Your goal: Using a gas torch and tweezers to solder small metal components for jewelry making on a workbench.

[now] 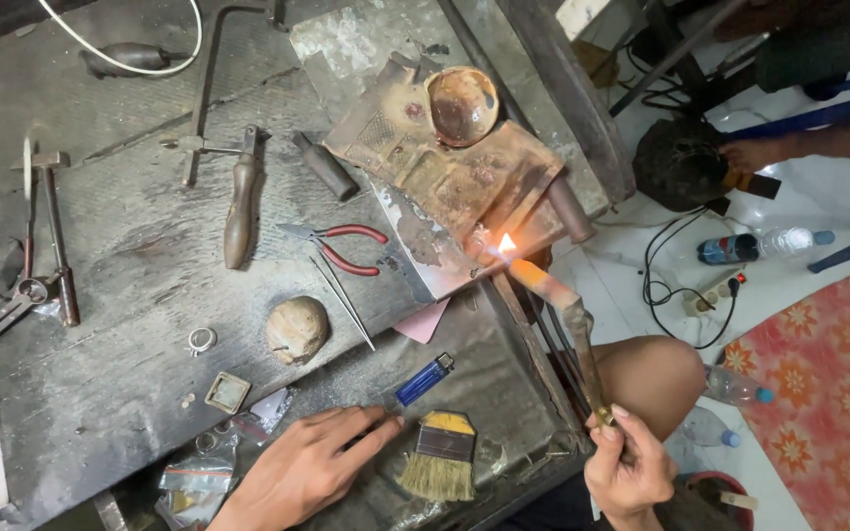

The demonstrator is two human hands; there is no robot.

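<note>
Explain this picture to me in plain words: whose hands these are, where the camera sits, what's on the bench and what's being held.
There is no machine here: a person works with bare hands, and the single camera sits on their head, looking down. The right hand holds a torch whose lit flame points at a scorched board bearing a small bowl. The left hand rests flat on the dark workbench, next to a brush and a blue lighter. Also on the bench: red-handled pliers, tweezers, a hammer, a ring and a rounded lump.
</note>
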